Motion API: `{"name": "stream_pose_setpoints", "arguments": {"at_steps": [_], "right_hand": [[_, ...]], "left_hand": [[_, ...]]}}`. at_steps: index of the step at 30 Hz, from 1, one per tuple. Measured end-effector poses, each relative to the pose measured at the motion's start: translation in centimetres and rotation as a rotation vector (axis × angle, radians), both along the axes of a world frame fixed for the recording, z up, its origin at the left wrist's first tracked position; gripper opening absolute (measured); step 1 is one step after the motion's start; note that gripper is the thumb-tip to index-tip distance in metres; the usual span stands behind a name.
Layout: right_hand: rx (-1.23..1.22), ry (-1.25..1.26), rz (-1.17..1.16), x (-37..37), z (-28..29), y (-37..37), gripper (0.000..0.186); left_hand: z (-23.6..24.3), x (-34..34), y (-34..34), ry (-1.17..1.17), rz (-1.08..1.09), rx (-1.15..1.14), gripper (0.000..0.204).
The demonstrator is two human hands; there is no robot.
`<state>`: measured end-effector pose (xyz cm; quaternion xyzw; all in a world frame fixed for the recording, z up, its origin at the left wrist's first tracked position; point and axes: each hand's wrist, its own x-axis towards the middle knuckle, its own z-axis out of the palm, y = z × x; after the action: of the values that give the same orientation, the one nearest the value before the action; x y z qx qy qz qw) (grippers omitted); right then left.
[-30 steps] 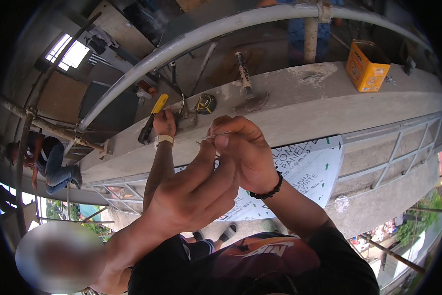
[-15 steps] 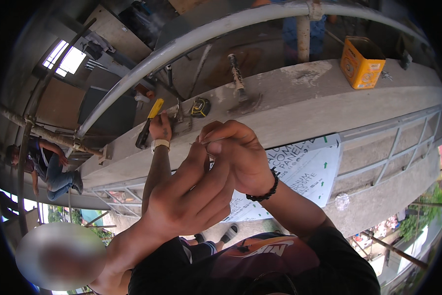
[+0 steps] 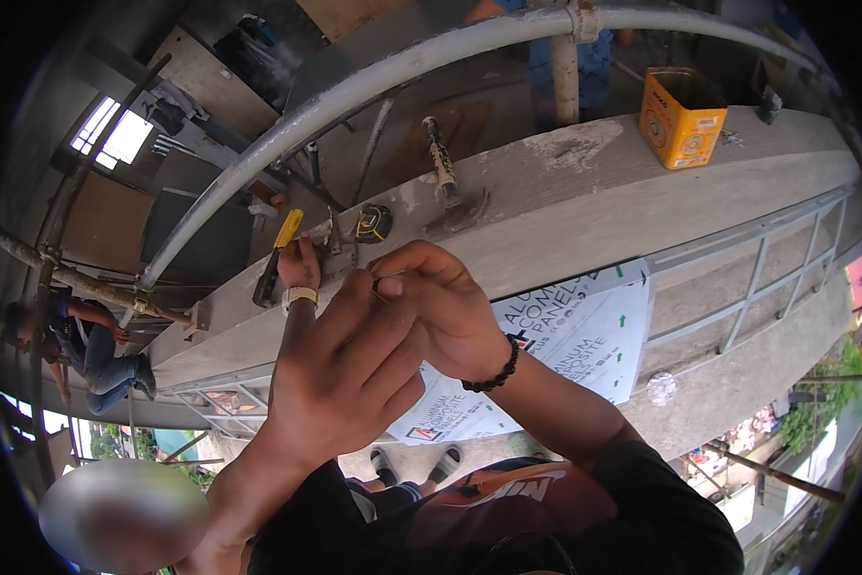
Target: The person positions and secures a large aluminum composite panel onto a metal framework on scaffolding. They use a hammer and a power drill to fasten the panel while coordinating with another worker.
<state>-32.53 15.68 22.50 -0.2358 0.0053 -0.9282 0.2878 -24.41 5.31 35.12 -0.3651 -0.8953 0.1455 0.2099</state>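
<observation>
My left hand (image 3: 330, 369) and my right hand (image 3: 455, 321) meet in front of the concrete ledge, their fingertips pinched closed on a thin wire (image 3: 383, 292), partly hidden between them. A bead bracelet circles my right wrist. Behind my hands, another hand (image 3: 299, 259) with a pale watch, apparently a co-worker's, is beside a yellow-and-black tool (image 3: 285, 230) on the ledge (image 3: 555, 196). A tape measure (image 3: 373, 223) lies nearby. Below my hands is a film-covered white panel (image 3: 584, 335).
An orange tin (image 3: 682, 120) and a worn metal rod (image 3: 440, 158) sit on the ledge. A curved rail (image 3: 354, 81) runs above it, and a metal frame (image 3: 757, 278) extends right. A person (image 3: 105, 364) in jeans is on the scaffolding at left.
The view has shifted, so the ledge and tin appear farther left. My hands appear slightly left and lower, still pinched together, with less of the wire visible.
</observation>
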Motion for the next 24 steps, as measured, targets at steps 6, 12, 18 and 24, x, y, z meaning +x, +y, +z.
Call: {"name": "stream_pose_setpoints", "arguments": {"at_steps": [6, 12, 18, 24], "right_hand": [[0.052, 0.059, -0.047, 0.1, -0.9, -0.7, 0.020], [0.100, 0.021, -0.069, 1.0, 0.2, -0.9, 0.023], [0.040, 0.034, -0.031, 0.9, -0.8, -1.0, 0.023], [-0.012, 0.014, -0.013, 1.2, -0.8, -1.3, 0.026]], "left_hand": [[0.1, -0.1, 0.4, -0.028, 0.065, 0.069, 0.034], [-0.2, 0.4, -0.2, -0.033, 0.123, 0.020, 0.036], [-0.7, 0.6, -0.6, 0.043, 0.117, -0.123, 0.036], [-0.9, 0.6, -0.9, 0.029, 0.115, -0.082, 0.033]]}}
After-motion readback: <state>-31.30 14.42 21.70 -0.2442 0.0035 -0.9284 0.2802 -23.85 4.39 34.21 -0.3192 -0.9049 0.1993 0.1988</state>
